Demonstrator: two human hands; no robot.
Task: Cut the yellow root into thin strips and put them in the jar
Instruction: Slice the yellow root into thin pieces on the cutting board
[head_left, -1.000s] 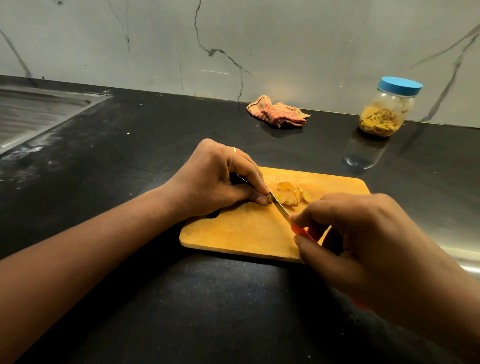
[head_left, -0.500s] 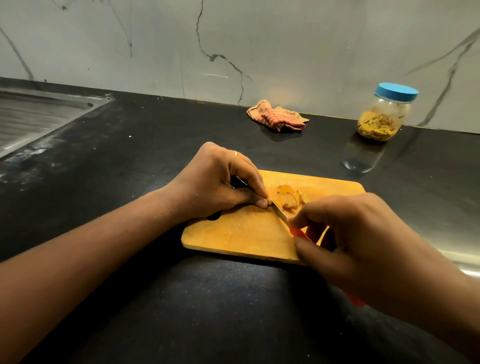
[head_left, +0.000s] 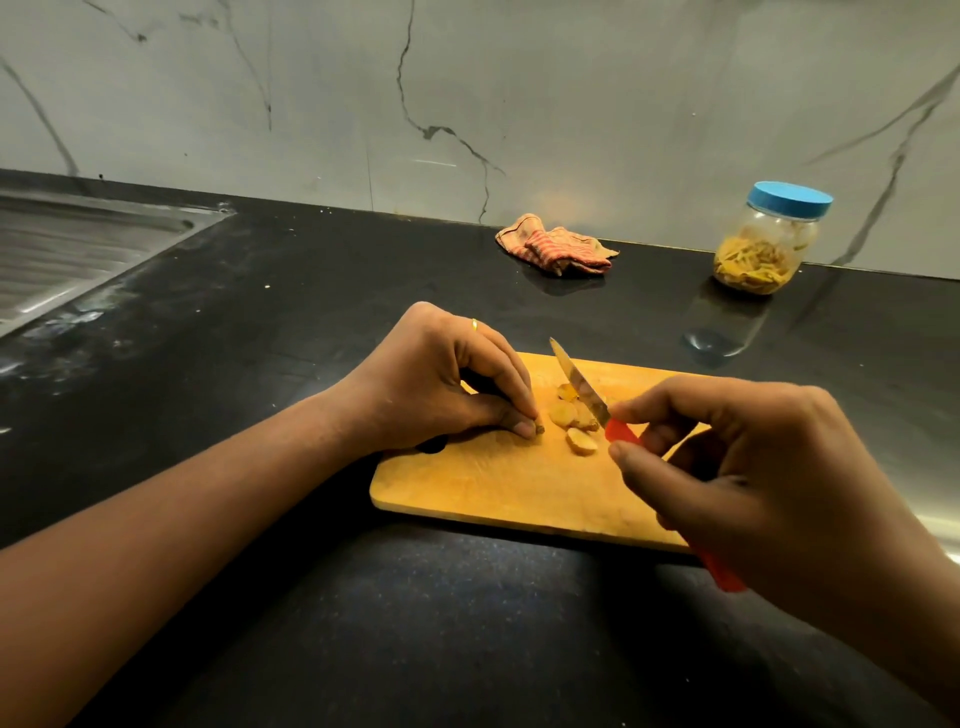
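Several yellow root slices (head_left: 574, 423) lie on the wooden cutting board (head_left: 498, 488). My left hand (head_left: 441, 387) pinches a small end piece of the root (head_left: 538, 429) between thumb and fingertips at the slices' left. My right hand (head_left: 753, 467) grips the red handle of a knife (head_left: 584, 389); its blade points up and away, just right of the slices. The clear jar (head_left: 763, 249) with a blue lid stands closed at the back right, holding yellow strips.
The board sits on a black counter (head_left: 311, 597). A crumpled striped cloth (head_left: 558, 249) lies by the marble wall. A steel sink drainboard (head_left: 62, 244) takes up the far left.
The knife blade has come away from under my left fingers and swung to the right of the slices. My left hand now pinches only a small end piece, and the slices lie apart.
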